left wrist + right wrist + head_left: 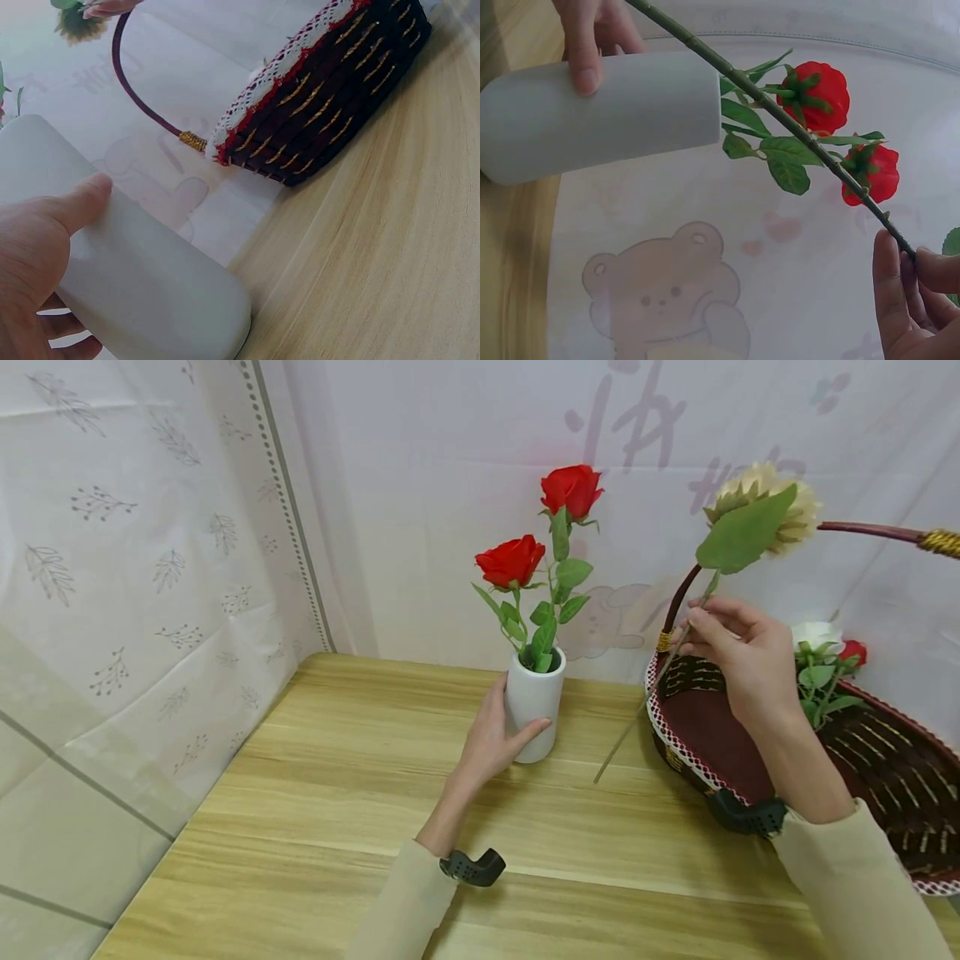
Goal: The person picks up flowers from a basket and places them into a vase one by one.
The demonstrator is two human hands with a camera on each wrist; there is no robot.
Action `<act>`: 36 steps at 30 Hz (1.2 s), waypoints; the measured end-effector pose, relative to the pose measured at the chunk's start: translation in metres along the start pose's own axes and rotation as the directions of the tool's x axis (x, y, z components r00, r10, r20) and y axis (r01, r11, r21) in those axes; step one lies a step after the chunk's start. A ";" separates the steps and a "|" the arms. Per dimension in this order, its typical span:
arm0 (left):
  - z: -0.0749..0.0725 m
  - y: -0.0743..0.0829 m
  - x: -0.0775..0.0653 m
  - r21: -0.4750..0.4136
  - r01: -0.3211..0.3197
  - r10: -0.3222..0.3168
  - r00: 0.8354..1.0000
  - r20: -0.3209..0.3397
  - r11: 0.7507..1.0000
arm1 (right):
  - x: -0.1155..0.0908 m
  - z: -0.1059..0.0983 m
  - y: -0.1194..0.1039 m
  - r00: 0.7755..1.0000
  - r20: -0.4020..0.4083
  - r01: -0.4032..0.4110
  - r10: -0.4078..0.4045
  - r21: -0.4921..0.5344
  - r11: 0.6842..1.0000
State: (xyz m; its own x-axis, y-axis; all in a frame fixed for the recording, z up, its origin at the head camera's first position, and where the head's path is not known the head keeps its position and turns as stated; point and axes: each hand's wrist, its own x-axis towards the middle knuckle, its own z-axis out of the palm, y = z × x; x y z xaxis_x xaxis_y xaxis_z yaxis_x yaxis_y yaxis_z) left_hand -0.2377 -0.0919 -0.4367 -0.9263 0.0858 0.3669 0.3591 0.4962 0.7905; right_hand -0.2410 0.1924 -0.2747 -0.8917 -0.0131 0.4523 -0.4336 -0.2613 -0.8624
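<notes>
A white vase [534, 710] stands on the wooden table with two red roses [510, 562] in it, their green leaves at its mouth. My left hand [495, 735] holds the vase from its left side, thumb across the front, as the left wrist view also shows. Up at the right, my right hand [742, 647] pinches the thin stem [780, 112] of a cream flower [795, 518] between thumb and fingers. One broad green leaf [746, 531] hangs below that bloom. The stem's lower end slants down to the left, between vase and basket.
A dark woven basket [675, 747] with lace trim and a tall handle [870, 530] stands at the right. Inside it lie a white flower [817, 635] and a red rose [853, 652]. Printed curtains [420, 527] hang behind and left of the table [315, 827].
</notes>
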 end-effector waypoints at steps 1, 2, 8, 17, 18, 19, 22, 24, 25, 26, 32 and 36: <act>0.000 0.000 0.000 0.001 -0.001 0.001 1.000 -0.001 1.000 | 0.001 0.001 -0.001 1.000 -0.004 0.003 -0.003 0.009 1.000; 0.000 0.000 0.000 0.003 0.000 0.000 1.000 -0.001 1.000 | 0.003 0.003 -0.002 1.000 -0.009 0.006 -0.006 0.014 1.000; 0.000 0.001 0.000 0.004 -0.004 0.004 1.000 -0.003 1.000 | 0.011 0.008 -0.008 0.998 -0.057 0.040 -0.037 0.040 0.998; 0.000 0.000 0.000 0.008 -0.012 0.012 1.000 -0.008 1.000 | 0.025 0.015 -0.018 0.983 -0.157 0.108 -0.091 0.101 0.989; 0.000 0.000 0.000 0.008 -0.012 0.012 1.000 -0.008 1.000 | 0.027 0.016 -0.019 0.981 -0.167 0.114 -0.096 0.103 0.988; 0.000 -0.001 0.000 0.008 -0.009 0.009 1.000 -0.009 1.000 | 0.029 0.016 -0.020 0.978 -0.179 0.125 -0.105 0.104 0.987; 0.000 -0.001 0.000 0.008 -0.001 0.001 1.000 -0.008 1.000 | 0.034 0.018 -0.022 0.969 -0.206 0.162 -0.138 0.107 0.981; 0.000 -0.001 0.000 0.006 0.000 0.000 1.000 -0.008 1.000 | 0.036 0.018 -0.023 0.963 -0.220 0.182 -0.156 0.104 0.978; 0.000 0.000 -0.001 0.006 0.000 0.000 1.000 -0.007 1.000 | 0.037 0.019 -0.023 0.960 -0.225 0.192 -0.165 0.103 0.976; 0.000 0.000 -0.001 0.005 -0.003 0.003 1.000 -0.007 1.000 | 0.038 0.020 -0.023 0.958 -0.227 0.201 -0.174 0.104 0.974; 0.000 0.000 -0.001 0.008 -0.013 0.013 1.000 -0.009 1.000 | 0.043 0.025 -0.024 0.947 -0.248 0.240 -0.205 0.118 0.964; 0.000 -0.001 -0.001 0.012 -0.015 0.015 1.000 -0.007 1.000 | 0.046 0.028 -0.025 0.938 -0.265 0.261 -0.222 0.120 0.958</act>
State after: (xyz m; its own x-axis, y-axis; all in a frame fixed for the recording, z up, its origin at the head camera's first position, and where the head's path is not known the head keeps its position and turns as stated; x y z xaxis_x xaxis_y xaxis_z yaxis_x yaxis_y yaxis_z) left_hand -0.2374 -0.0920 -0.4379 -0.9201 0.0870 0.3819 0.3711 0.5054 0.7790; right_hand -0.2676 0.1715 -0.2260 -0.7747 0.3017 0.5558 -0.6324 -0.3698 -0.6807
